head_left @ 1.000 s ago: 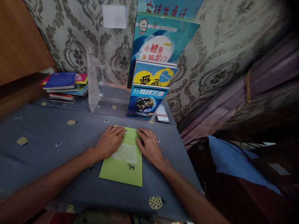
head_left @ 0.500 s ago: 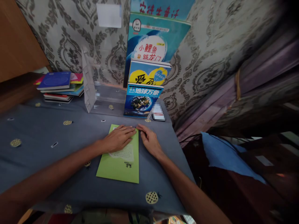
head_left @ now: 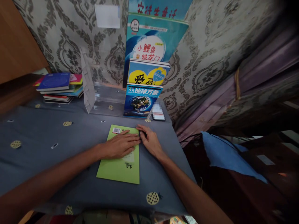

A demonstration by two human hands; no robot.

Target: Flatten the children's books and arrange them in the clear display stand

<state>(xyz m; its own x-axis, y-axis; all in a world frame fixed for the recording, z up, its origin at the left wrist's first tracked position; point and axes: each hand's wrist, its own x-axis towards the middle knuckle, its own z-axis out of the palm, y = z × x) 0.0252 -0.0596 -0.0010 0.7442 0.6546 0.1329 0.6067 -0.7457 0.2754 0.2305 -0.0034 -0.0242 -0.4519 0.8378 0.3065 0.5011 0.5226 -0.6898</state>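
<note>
Since a second ago left hand [head_left: 120, 144] has slid right across green book [head_left: 119, 170], barcode uncovered. Head view: left palm lies flat, released, on the cover; right hand [head_left: 149, 141] curls at the edge beside left fingertips, can't tell if it pinches. Book sits under left palm, flat on tablecloth [head_left: 46, 133]. Risk: book skids or cloth bunches if both push sideways

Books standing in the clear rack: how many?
4, at the right end of the rack: earth book in front, then yellow book, teal book, top-edge book. More may hide behind.
</note>
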